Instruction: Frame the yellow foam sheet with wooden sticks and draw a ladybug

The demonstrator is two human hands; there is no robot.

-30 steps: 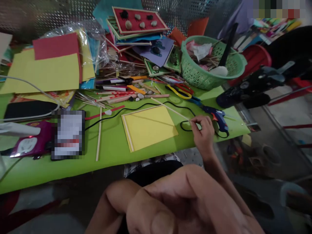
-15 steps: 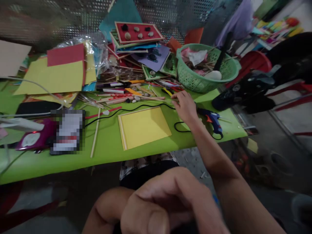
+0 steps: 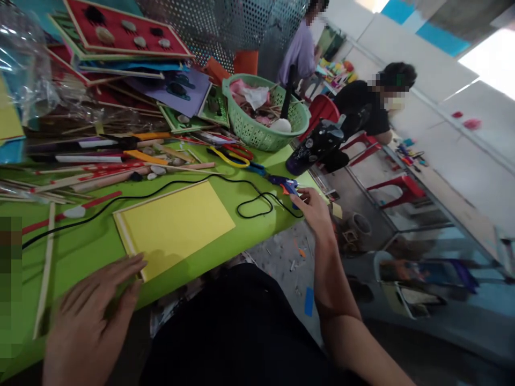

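A yellow sheet (image 3: 181, 222) lies on the green table, with thin wooden strips along its left and upper edges. My left hand (image 3: 98, 300) is at the sheet's lower left corner, fingers stretched out and holding nothing. On the right, my right hand (image 3: 314, 206) has its fingers closed round the handle of a blue glue gun (image 3: 285, 185) near the table's edge. A black cord (image 3: 171, 185) runs from the gun across the table. Yellow-handled scissors (image 3: 230, 157) lie left of the gun.
Behind the sheet are sticks, pens and a stack of framed cards (image 3: 129, 32). A green basket (image 3: 265, 126) and a dark bottle (image 3: 316, 147) stand at the back. A person in black (image 3: 362, 107) sits beyond; another wears purple.
The view has turned to the right. My right hand has moved to the glue gun and taken hold of it. My left hand has come down to the sheet and its fingers have opened.
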